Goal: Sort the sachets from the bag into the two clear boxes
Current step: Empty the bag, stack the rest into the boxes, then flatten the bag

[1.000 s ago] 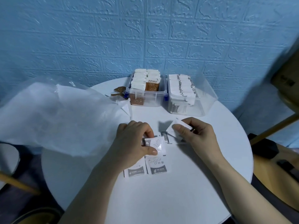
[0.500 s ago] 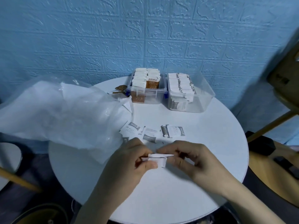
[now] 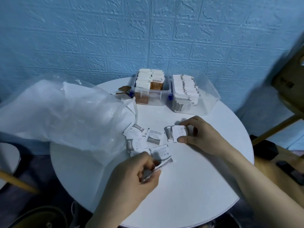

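Several white sugar sachets (image 3: 153, 137) lie loose on the round white table (image 3: 189, 186), just right of the clear plastic bag (image 3: 62, 116). My left hand (image 3: 138, 176) pinches a small stack of white sachets (image 3: 162, 154) near the table's middle. My right hand (image 3: 195, 134) grips another white sachet (image 3: 179, 133) by its edges, flat on the table. At the back stand two clear boxes: the left box (image 3: 152, 101) holds brown and white sachets, the right box (image 3: 207, 99) holds a row of white sachets.
Two brown sachets (image 3: 124, 89) lie behind the bag, left of the boxes. A blue brick-pattern wall runs behind the table. A wooden chair (image 3: 279, 122) stands at the right, and another chair's leg shows at lower left.
My hands have parted: the right hand has moved forward and right onto a sachet on the table, and the left hand stays near with its sachets. The camera has tilted slightly.
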`<state>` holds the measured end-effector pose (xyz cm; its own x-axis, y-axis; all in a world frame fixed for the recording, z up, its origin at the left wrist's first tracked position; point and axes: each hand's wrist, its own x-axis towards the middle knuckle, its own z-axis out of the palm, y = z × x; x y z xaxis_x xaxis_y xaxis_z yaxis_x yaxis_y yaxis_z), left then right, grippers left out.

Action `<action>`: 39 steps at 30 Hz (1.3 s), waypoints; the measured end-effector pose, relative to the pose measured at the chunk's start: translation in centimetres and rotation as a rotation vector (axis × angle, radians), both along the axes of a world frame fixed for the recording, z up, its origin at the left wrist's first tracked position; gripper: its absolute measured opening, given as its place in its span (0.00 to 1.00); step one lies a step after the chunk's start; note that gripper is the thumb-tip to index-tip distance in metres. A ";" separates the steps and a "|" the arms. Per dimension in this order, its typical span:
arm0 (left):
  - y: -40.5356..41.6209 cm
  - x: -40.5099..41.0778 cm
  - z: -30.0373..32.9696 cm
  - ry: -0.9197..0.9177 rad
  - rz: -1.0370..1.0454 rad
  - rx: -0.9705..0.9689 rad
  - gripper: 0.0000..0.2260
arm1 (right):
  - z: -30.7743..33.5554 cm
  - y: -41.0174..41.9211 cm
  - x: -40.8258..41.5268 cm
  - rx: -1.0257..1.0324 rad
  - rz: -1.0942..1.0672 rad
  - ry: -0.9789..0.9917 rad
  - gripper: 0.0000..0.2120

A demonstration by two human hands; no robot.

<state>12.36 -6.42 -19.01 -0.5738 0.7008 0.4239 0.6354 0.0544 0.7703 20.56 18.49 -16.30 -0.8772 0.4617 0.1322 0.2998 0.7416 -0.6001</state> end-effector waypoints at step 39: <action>-0.8 -0.2 1.0 -0.231 0.067 0.074 0.06 | 0.7 -9.5 4.2 -0.466 0.166 0.248 0.09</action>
<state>12.18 -7.18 -18.02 -0.7053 0.6301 0.3247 0.4389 0.0284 0.8981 24.73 8.94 -15.62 -0.9115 0.3793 0.1589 0.0095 0.4057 -0.9140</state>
